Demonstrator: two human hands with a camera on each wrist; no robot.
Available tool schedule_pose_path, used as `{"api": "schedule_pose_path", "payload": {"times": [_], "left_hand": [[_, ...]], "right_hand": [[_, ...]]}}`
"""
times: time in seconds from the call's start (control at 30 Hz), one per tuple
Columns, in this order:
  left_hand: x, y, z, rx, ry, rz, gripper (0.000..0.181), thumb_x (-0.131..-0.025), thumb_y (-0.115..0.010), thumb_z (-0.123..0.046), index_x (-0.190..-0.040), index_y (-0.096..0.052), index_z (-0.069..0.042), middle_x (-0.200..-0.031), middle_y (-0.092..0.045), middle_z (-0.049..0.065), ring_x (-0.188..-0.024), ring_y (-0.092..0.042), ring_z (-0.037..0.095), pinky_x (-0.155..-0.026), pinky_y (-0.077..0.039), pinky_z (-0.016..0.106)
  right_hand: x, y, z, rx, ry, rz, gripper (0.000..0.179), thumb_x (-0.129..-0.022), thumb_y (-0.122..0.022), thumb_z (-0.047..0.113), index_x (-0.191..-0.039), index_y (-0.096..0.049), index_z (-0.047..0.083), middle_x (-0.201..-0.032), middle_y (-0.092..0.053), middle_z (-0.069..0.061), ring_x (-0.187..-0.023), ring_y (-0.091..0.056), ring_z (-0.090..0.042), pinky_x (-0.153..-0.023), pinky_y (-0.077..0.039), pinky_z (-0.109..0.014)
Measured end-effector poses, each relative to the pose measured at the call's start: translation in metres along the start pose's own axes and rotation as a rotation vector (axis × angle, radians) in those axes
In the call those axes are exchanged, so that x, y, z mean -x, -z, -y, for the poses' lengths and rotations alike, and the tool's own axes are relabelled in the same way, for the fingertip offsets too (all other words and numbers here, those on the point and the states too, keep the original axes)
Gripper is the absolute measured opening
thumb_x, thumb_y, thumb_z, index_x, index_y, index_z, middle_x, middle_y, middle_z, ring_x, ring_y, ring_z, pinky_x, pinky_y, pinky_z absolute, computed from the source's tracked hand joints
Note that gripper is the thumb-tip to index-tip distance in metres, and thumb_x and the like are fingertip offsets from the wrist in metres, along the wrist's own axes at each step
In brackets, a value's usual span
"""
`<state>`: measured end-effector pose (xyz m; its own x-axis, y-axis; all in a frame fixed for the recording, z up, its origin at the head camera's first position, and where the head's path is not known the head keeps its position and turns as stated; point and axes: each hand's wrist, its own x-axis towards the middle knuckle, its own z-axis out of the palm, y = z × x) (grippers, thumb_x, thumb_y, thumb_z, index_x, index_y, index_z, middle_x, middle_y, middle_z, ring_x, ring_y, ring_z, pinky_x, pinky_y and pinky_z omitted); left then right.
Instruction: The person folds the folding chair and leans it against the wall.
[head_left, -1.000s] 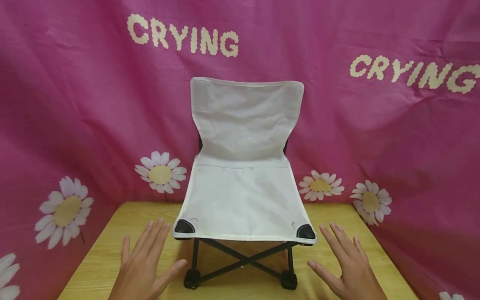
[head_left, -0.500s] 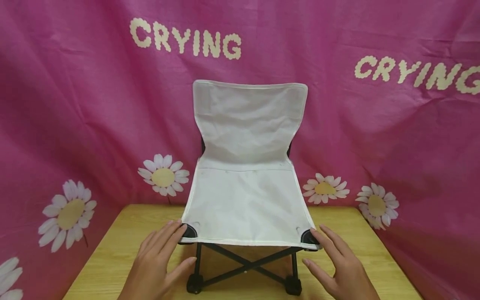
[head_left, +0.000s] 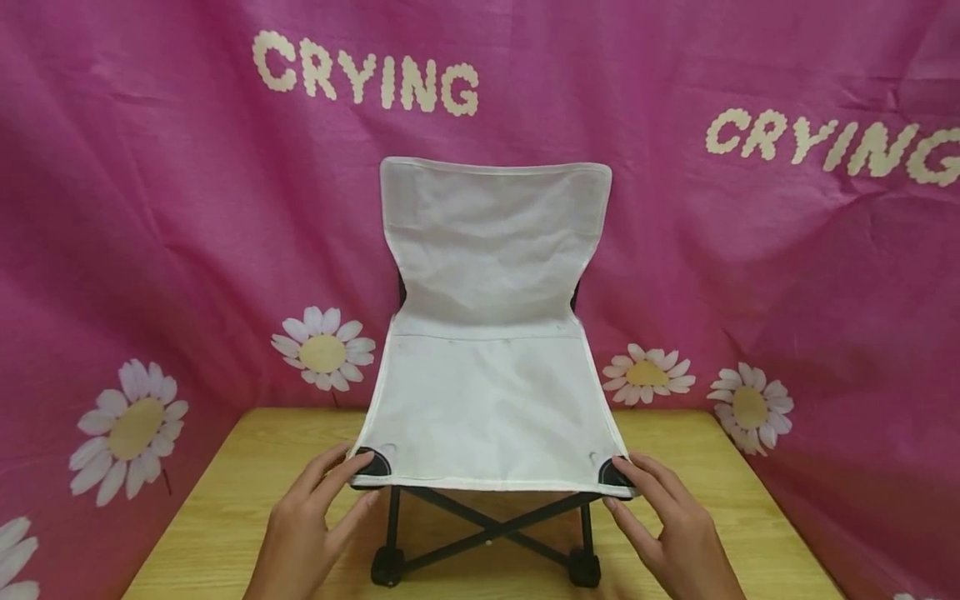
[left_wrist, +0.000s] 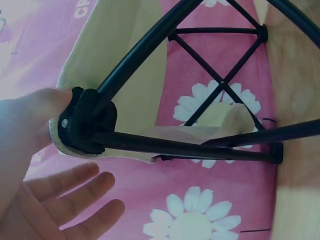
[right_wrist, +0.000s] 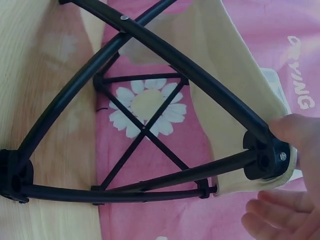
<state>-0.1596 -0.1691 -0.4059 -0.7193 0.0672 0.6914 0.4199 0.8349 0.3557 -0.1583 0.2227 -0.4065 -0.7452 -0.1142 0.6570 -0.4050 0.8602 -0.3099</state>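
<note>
A small folding chair [head_left: 487, 400] with off-white fabric and crossed black legs stands upright, facing me. My left hand [head_left: 300, 525] pinches its front left corner, index finger over the black corner patch and thumb below. At the front right corner, my right hand [head_left: 675, 525] pinches in the same way. The left wrist view shows the left thumb [left_wrist: 50, 102] against the black corner joint [left_wrist: 90, 122], the other fingers spread loosely beside it. From the right wrist, the right thumb [right_wrist: 295, 130] meets the opposite corner joint [right_wrist: 267, 157]; part of that hand is cut off.
The chair's feet rest on a light wood-grain tabletop [head_left: 217, 517]. Pink cloth [head_left: 172, 250] printed with daisies and the word CRYING hangs behind and along both sides, close to the chair's back.
Both hands have moved inward from beside the chair to its front corners and taken hold there. The chair stays in place; the head view shifts slightly.
</note>
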Motion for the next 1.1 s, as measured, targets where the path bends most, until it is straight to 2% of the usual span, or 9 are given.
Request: {"api": "schedule_pose_path", "payload": {"times": [0.07, 0.17, 0.23, 0.33, 0.63, 0.83, 0.93, 1.1], "left_hand": [[0.001, -0.001, 0.000, 0.016, 0.022, -0.010, 0.051, -0.070, -0.077, -0.025, -0.117, -0.059, -0.030, -0.116, -0.055, 0.001, -0.100, -0.056, 0.019, -0.072, -0.050, 0.043], [0.003, -0.002, 0.000, 0.028, 0.056, -0.021, 0.052, -0.070, -0.077, -0.021, -0.117, -0.059, -0.031, -0.110, -0.057, -0.004, -0.095, -0.056, 0.014, -0.073, -0.050, 0.040], [0.005, -0.003, -0.001, 0.042, 0.072, -0.028, 0.052, -0.071, -0.077, -0.019, -0.118, -0.059, -0.032, -0.106, -0.058, -0.006, -0.093, -0.057, 0.012, -0.074, -0.050, 0.039], [0.006, -0.004, -0.001, 0.060, 0.092, -0.038, 0.050, -0.072, -0.075, -0.019, -0.117, -0.059, -0.032, -0.106, -0.059, -0.007, -0.093, -0.058, 0.012, -0.075, -0.050, 0.038], [0.006, -0.010, -0.001, 0.113, 0.143, -0.070, 0.051, -0.070, -0.076, -0.013, -0.115, -0.061, -0.032, -0.108, -0.062, -0.005, -0.094, -0.060, 0.013, -0.077, -0.049, 0.035], [0.002, -0.011, 0.001, 0.146, 0.139, -0.060, 0.046, -0.071, -0.076, -0.015, -0.113, -0.062, -0.030, -0.108, -0.060, -0.007, -0.094, -0.058, 0.009, -0.077, -0.049, 0.031], [0.000, -0.012, 0.003, 0.174, 0.117, -0.053, 0.044, -0.072, -0.075, -0.016, -0.112, -0.062, -0.028, -0.108, -0.059, -0.008, -0.092, -0.058, 0.007, -0.075, -0.049, 0.023], [-0.001, -0.013, 0.009, 0.318, 0.123, -0.037, 0.041, -0.072, -0.075, -0.013, -0.110, -0.063, -0.025, -0.108, -0.058, -0.009, -0.096, -0.056, 0.007, -0.078, -0.045, 0.012]], "right_hand": [[0.000, -0.001, 0.000, -0.005, -0.018, -0.002, 0.054, -0.072, -0.075, 0.027, -0.122, -0.056, 0.025, -0.120, -0.053, 0.002, -0.095, -0.056, -0.013, -0.079, -0.048, -0.019], [0.001, -0.003, 0.002, -0.012, -0.074, 0.017, 0.053, -0.073, -0.074, 0.027, -0.123, -0.055, 0.026, -0.115, -0.056, 0.002, -0.093, -0.058, -0.015, -0.074, -0.051, -0.037], [0.001, -0.003, 0.003, -0.024, -0.113, 0.037, 0.053, -0.074, -0.073, 0.026, -0.124, -0.054, 0.025, -0.113, -0.058, 0.001, -0.092, -0.060, -0.018, -0.074, -0.051, -0.041], [0.003, -0.004, 0.006, -0.058, -0.174, 0.061, 0.051, -0.077, -0.071, 0.025, -0.125, -0.053, 0.025, -0.112, -0.061, 0.000, -0.090, -0.061, -0.017, -0.073, -0.051, -0.039], [0.006, -0.006, 0.009, -0.127, -0.287, 0.045, 0.046, -0.080, -0.066, 0.033, -0.125, -0.054, 0.031, -0.108, -0.064, -0.002, -0.088, -0.064, -0.018, -0.067, -0.053, -0.032], [0.005, -0.006, 0.006, -0.149, -0.291, 0.059, 0.046, -0.080, -0.066, 0.033, -0.124, -0.054, 0.031, -0.108, -0.064, -0.001, -0.089, -0.063, -0.017, -0.071, -0.052, -0.035], [0.004, -0.005, 0.003, -0.166, -0.282, 0.070, 0.045, -0.080, -0.066, 0.033, -0.124, -0.054, 0.030, -0.107, -0.064, 0.002, -0.089, -0.063, -0.015, -0.072, -0.052, -0.034], [0.002, -0.004, -0.004, -0.211, -0.276, 0.093, 0.044, -0.080, -0.066, 0.033, -0.122, -0.054, 0.032, -0.110, -0.061, 0.007, -0.090, -0.060, -0.010, -0.074, -0.052, -0.028]]}}
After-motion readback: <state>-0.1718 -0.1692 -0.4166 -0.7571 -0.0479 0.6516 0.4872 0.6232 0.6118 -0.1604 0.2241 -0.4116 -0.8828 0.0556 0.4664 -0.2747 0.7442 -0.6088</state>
